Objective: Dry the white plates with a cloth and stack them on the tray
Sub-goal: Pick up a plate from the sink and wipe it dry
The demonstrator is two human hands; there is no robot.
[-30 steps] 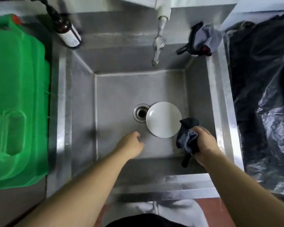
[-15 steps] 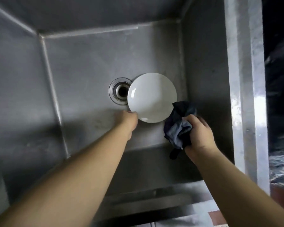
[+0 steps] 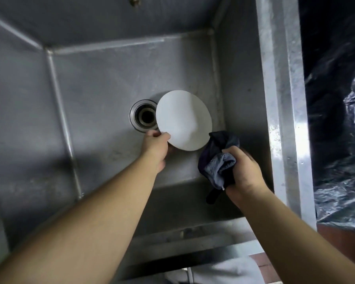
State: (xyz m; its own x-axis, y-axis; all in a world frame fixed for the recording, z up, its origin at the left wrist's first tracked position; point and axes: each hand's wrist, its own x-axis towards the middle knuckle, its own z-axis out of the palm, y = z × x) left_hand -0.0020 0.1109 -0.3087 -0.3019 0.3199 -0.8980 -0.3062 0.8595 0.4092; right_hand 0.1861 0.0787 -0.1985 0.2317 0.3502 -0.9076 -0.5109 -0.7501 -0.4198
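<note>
Your left hand point(image 3: 155, 147) pinches the white plate point(image 3: 183, 119) by its near rim beside the sink point(image 3: 103, 83) drain; your right hand point(image 3: 243, 171) grips the cloth point(image 3: 218, 162). Lift steadily, then wipe both faces.

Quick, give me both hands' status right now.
Left hand: closed, pinching the near edge of the white plate in the sink.
Right hand: closed, gripping the bunched cloth.
</note>
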